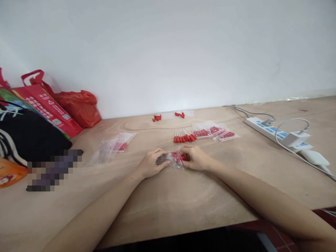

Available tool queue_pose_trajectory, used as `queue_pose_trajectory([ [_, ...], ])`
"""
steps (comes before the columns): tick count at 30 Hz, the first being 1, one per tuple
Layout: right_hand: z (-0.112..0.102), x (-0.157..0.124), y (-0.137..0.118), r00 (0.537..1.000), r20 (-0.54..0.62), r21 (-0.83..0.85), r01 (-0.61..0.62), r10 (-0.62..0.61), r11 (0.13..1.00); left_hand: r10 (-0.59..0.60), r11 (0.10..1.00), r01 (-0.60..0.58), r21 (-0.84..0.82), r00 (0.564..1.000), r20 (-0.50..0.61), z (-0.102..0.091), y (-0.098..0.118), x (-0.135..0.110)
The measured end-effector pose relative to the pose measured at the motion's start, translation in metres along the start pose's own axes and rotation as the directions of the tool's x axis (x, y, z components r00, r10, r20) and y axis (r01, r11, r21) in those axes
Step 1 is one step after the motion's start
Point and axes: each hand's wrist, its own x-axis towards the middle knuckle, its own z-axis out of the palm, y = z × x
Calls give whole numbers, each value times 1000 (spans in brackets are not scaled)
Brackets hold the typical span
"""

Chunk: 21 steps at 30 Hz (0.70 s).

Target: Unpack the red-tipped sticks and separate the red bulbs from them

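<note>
Between my hands, low over the table, is a clear plastic zip bag (pixel 176 163) with red-tipped sticks inside or partly inside it; which, I cannot tell. My left hand (pixel 153 162) is closed round the bag's left end, its thumb along the near side. On the other end, my right hand (pixel 195 157) pinches the bag close to the red tips. Just beyond lies a fanned row of white sticks with red tips (pixel 185 135). To its right are several filled bags (pixel 210 130) that overlap each other.
More clear bags (pixel 115 145) lie left of my hands. Small red pieces (pixel 157 118) and a flat clear bag (pixel 169 115) are near the wall. A white power strip (pixel 266 128) with plugs and cables is on the right. Red bags (pixel 78 106) and a black bag (pixel 39 136) stand left.
</note>
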Motion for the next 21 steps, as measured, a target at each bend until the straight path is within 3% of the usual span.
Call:
queue_pose_trajectory([
  [7,-17,-3,7,995,96,65,-14,8,998,-4,1000,4,-15,1000,20,-2,-5,0],
  [12,-15,-3,9,989,148,125,-7,-11,992,-10,999,12,-36,999,38,-4,-4,0],
  [18,-26,-7,16,963,200,194,-219,180,956,-40,998,44,-47,995,94,-11,-8,-2],
  [21,-33,-11,27,918,252,392,-385,305,835,-68,996,76,-57,990,125,-17,-13,-4],
])
